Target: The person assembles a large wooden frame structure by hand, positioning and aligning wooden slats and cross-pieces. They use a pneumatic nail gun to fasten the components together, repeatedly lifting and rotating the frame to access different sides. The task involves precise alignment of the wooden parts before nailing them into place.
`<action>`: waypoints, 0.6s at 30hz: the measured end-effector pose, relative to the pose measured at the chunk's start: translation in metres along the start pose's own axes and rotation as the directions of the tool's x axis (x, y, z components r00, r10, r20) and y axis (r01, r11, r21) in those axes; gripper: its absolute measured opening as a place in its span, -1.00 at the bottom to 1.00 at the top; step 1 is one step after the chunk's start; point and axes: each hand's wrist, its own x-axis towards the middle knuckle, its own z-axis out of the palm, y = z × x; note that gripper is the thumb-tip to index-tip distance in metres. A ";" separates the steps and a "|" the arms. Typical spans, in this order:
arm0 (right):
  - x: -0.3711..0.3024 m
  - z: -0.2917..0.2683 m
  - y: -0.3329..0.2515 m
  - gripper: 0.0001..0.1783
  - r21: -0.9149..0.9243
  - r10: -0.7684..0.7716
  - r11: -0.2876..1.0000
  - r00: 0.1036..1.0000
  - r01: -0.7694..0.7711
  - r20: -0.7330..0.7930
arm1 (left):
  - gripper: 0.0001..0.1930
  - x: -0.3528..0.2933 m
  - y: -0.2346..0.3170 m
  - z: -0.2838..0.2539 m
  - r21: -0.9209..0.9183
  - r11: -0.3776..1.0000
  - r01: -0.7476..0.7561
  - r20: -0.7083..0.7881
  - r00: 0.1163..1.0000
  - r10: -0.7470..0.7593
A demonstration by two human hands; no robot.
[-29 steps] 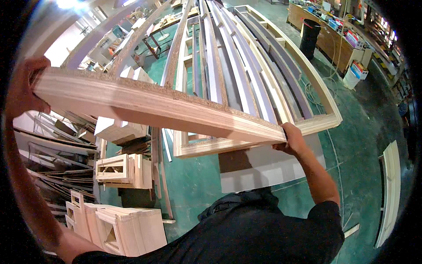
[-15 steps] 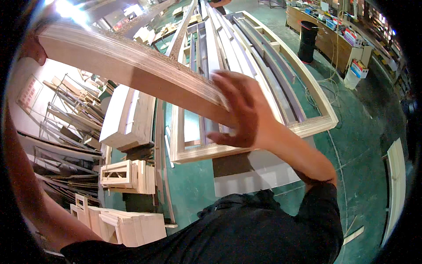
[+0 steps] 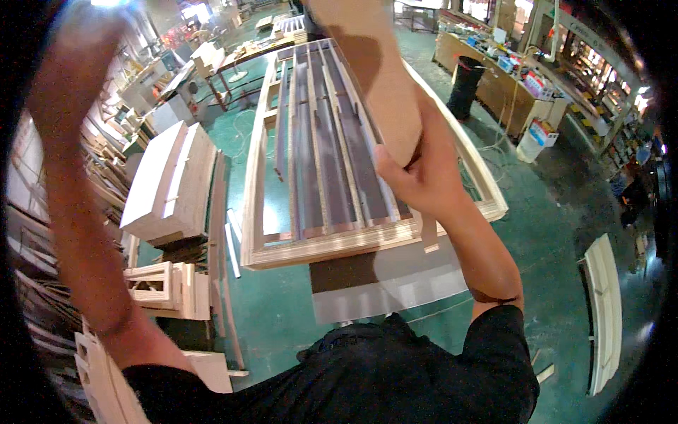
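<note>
In my right hand is the near end of a pale wooden board, with the thumb on its left side and the fingers partly hidden behind it. The board slopes up and away past the top of the picture. Raised at the upper left, my left hand is smeared by motion, so its fingers cannot be made out. Below the board lies a large rectangular wooden frame. Long strips run lengthwise inside it over a dark grey surface.
White-topped stacked panels and small wooden frames stand on the left. A grey-white sheet shows under the large frame's near edge. To the right are a black bin, a cluttered workbench and pale panels.
The board has swung from lying crosswise to pointing ahead. My right hand's spread fingers have closed round its near end. My left hand has moved up and shows apart from the board.
</note>
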 end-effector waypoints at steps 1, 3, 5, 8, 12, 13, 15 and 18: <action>-0.001 -0.007 0.003 -0.16 0.041 0.031 0.999 0.999 -0.029 -0.043 | -0.27 -0.033 0.025 0.023 -0.158 0.986 0.056 -0.037 0.997 -0.062; -0.012 -0.025 0.023 -0.18 0.049 0.040 0.998 0.992 -0.035 -0.118 | -0.58 -0.137 0.126 0.062 -0.842 0.204 0.499 0.516 0.855 0.041; -0.008 -0.030 0.014 -0.15 0.131 0.158 0.982 0.976 -0.139 -0.149 | -0.67 -0.233 0.190 0.075 -0.782 -0.054 0.621 0.533 0.711 0.458; -0.004 -0.039 0.011 -0.06 0.143 0.240 0.965 0.959 -0.219 -0.151 | -0.57 -0.358 0.305 0.069 -0.106 -0.323 0.940 0.567 0.324 0.757; 0.029 -0.081 0.007 -0.03 0.010 0.034 0.999 0.966 -0.033 -0.258 | -0.40 -0.385 0.444 0.052 0.838 -0.520 0.163 0.506 0.121 0.854; 0.045 -0.100 -0.002 -0.10 -0.027 0.033 0.999 0.949 -0.044 -0.313 | -0.40 -0.379 0.474 0.048 0.860 -0.510 0.031 0.502 0.133 0.855; 0.094 -0.134 -0.021 -0.23 -0.158 -0.017 0.987 0.956 -0.031 -0.293 | -0.38 -0.373 0.505 0.051 0.818 -0.524 -0.237 0.560 0.118 0.820; 0.184 -0.182 -0.042 -0.20 0.144 -0.222 0.963 0.974 0.227 -0.054 | -0.28 -0.388 0.526 0.076 0.755 -0.497 -0.427 0.639 0.310 0.704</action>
